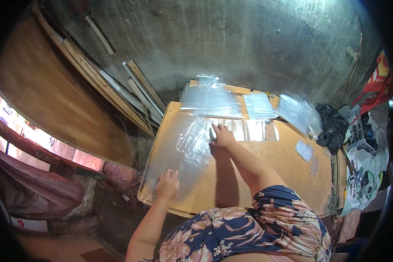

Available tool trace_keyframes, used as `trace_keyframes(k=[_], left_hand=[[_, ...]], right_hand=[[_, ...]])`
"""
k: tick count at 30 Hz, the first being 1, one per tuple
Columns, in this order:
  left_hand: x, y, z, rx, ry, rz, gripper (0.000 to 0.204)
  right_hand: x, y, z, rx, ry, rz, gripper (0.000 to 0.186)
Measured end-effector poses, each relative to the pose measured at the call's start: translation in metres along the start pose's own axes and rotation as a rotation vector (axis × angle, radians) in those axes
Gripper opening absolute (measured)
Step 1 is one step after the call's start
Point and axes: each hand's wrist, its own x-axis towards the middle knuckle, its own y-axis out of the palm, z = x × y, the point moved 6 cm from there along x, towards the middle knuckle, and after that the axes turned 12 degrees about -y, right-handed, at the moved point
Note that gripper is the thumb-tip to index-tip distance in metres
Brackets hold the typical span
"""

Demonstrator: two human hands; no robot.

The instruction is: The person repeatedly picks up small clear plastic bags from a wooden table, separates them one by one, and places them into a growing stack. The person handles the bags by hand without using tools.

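My left hand (168, 185) rests on a large clear plastic sheet (161, 153) near the table's left front edge, its short-looking fingers slightly apart. Farther in and to the right, my right hand (224, 136) has its fingers and thumb spread at the edge of a shiny pile of small clear plastic bags (194, 140). Glare hides where one bag ends and another begins. Beside the right hand, a row of clear plastic bags (253, 131) stretches rightward, overlapping. The wooden table (270, 174) lies under all of this.
Stacks of clear plastic (212, 102) and pale bags (260, 106) line the table's back. More clear plastic (292, 109), a small bag (304, 150) and a black plastic bag (332, 126) are at the right. Wooden planks (146, 85) lean against the wall (240, 43).
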Motion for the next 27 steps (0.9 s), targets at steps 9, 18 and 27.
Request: trace_keyframes(k=[9, 18, 27], left_hand=[[0.002, 0.003, -0.026, 0.073, -0.147, 0.203, 0.043], [0.005, -0.027, -0.153, -0.799, 0.033, 0.01, 0.062], [-0.016, -0.022, -0.221, -1.361, -0.012, 0.768, 0.019]], right_hand=[[-0.073, 0.015, -0.045, -0.231, -0.14, 0.15, 0.017], [-0.132, -0.063, 0.008, 1.442, 0.253, -0.089, 0.038], [-0.208, -0.133, -0.033, 1.557, 0.458, -0.42, 0.006]])
